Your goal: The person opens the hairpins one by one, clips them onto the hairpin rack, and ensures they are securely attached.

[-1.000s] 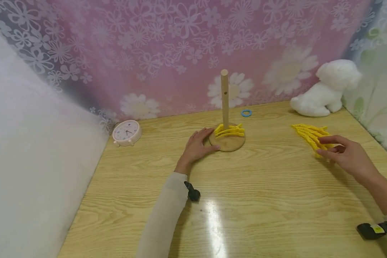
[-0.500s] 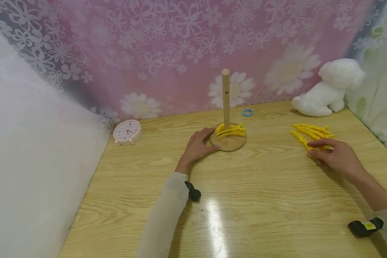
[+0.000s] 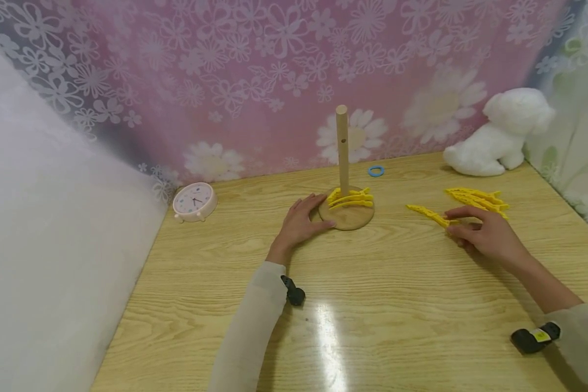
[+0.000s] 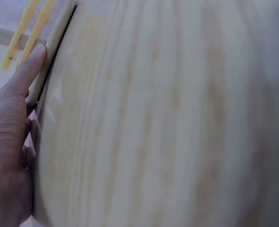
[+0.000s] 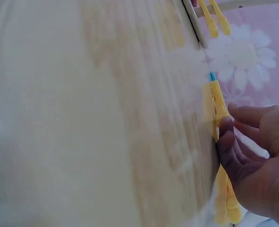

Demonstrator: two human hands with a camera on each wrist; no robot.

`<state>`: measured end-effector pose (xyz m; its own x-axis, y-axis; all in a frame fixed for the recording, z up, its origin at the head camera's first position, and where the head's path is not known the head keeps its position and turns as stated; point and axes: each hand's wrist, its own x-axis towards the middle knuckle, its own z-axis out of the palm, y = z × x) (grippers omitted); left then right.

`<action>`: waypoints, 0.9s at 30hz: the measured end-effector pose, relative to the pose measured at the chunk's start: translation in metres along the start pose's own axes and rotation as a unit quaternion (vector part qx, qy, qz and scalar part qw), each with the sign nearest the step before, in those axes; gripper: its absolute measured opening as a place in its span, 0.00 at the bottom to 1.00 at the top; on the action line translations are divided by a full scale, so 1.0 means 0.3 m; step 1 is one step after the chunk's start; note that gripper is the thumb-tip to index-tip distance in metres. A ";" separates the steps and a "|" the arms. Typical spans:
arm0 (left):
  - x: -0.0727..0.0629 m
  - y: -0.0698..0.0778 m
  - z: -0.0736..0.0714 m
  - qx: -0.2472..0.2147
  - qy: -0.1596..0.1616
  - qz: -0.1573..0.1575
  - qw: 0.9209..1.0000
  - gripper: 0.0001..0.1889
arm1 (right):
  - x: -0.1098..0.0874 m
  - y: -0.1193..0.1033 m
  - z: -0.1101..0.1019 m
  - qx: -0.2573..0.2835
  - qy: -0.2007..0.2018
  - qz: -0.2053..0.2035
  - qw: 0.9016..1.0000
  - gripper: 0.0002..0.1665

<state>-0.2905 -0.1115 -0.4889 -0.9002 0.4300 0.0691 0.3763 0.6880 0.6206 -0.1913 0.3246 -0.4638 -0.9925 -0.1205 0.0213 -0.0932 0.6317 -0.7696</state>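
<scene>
A wooden stand has a round base (image 3: 349,220) and an upright post (image 3: 342,152). Yellow plastic clips (image 3: 351,199) sit low on the post, just above the base. My left hand (image 3: 299,222) holds the base's left rim between thumb and fingers; in the left wrist view its thumb (image 4: 33,64) lies along the rim. To the right, my right hand (image 3: 485,234) pinches one long yellow clip (image 3: 427,213), which points left toward the stand. The right wrist view shows this clip (image 5: 218,105) between thumb and fingers, close to the tabletop.
More yellow clips (image 3: 477,198) lie in a pile behind my right hand. A blue ring (image 3: 375,171) is behind the stand. A white plush dog (image 3: 500,136) sits at the back right, a pink clock (image 3: 194,201) at the back left. Flowered cloth (image 3: 255,98) hangs behind the table.
My right hand has moved left, drawing one clip away from the pile; the other clips stay behind. My left hand keeps its hold on the base.
</scene>
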 end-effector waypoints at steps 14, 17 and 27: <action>0.002 -0.003 0.004 -0.004 0.006 0.002 1.000 0.45 | 0.012 -0.009 0.011 -0.077 0.036 -0.045 0.995 0.26; 0.002 -0.002 0.004 -0.002 0.007 0.004 1.000 0.45 | 0.016 -0.007 0.011 -0.070 0.027 -0.036 0.997 0.31; -0.007 0.012 -0.002 -0.009 0.008 0.006 1.000 0.45 | 0.043 -0.007 0.025 -0.092 0.047 -0.050 0.993 0.24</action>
<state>-0.2873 -0.1103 -0.4864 -0.8990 0.4289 0.0886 0.3832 0.6724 0.6333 -0.2032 0.3159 -0.4668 -0.9796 -0.1235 0.1584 -0.1966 0.7507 -0.6308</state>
